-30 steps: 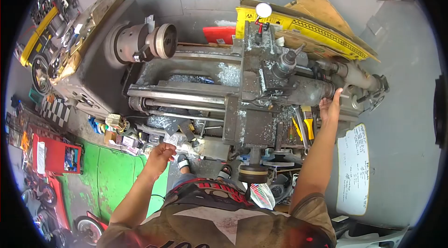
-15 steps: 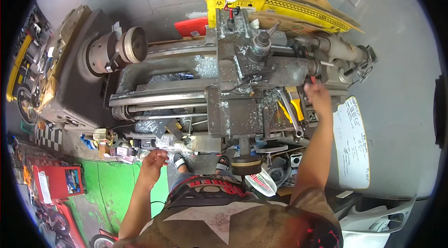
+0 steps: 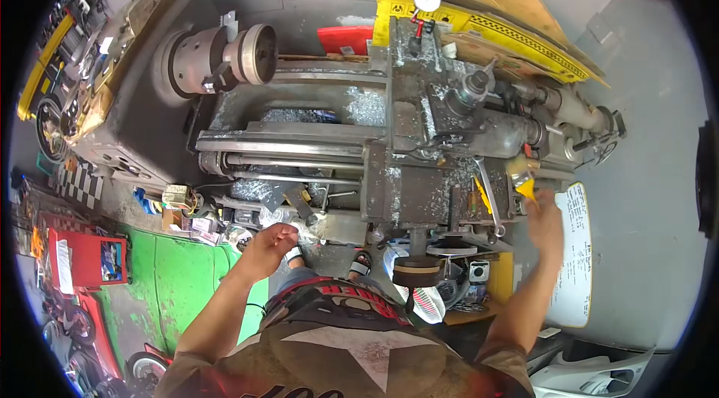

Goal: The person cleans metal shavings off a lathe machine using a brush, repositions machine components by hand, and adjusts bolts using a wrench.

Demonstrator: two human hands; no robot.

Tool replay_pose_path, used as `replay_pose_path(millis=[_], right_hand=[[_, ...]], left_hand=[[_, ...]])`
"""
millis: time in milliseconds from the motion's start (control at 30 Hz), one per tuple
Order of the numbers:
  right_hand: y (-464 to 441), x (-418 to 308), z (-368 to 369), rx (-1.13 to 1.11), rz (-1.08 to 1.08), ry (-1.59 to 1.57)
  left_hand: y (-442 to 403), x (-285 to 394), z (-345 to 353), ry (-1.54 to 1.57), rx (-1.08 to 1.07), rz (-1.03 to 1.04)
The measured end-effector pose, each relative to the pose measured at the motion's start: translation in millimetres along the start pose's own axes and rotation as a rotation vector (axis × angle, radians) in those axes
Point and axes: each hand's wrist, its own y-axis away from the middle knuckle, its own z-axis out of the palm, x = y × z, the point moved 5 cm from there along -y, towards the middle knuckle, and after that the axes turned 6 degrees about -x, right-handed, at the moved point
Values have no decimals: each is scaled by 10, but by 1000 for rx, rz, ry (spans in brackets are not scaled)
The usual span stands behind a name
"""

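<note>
My right hand (image 3: 545,220) is closed round the yellow handle of a paintbrush (image 3: 523,179), bristles pointing up and away, at the right end of the lathe carriage. Just left of the brush lie a combination wrench (image 3: 490,199) and a thin yellow-handled tool (image 3: 481,194) on the carriage tray. My left hand (image 3: 268,250) hovers in front of the lathe bed, fingers curled in with nothing visible in them. Metal chips cover parts of the carriage (image 3: 408,188) and the toolpost area (image 3: 468,95).
The chuck (image 3: 195,61) stands at left, holding a round workpiece (image 3: 255,53). A dial indicator (image 3: 427,0) rises behind the carriage. A handwheel (image 3: 417,272) juts toward my body. A whiteboard with writing (image 3: 575,263) is at right; a red tool cabinet (image 3: 86,257) stands lower left.
My right hand has left the red-knobbed lever and taken the brush up from beside the wrench. My left hand has risen slightly. The view has shifted, so the lathe appears further right.
</note>
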Motion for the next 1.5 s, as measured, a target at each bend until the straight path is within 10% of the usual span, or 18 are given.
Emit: replay_pose_path(millis=[367,500,600,767,933,1133,1267,1500], right_hand=[[661,-2681,-870,-164,-377,-213],[23,-3544,-332,-310,-570,335],[-798,-3597,320,-467,-473,545],[-1278,-3961,415,54,-514,554],[-1197,-3968,761,-307,-585,693],[-1269,-4057,489,-224,-530,426],[-1139,-4133,472,178,-681,379],[-828,-4202,36,-269,-522,452]], left_hand=[[122,-72,-752,28,3,-9],[170,-240,-1016,84,28,11],[238,-469,-1197,193,49,49],[451,-767,-1442,231,126,69],[594,-889,-1569,276,177,56],[588,-832,-1601,266,180,42],[506,-792,-1573,290,144,69],[417,-731,-1540,295,126,51]])
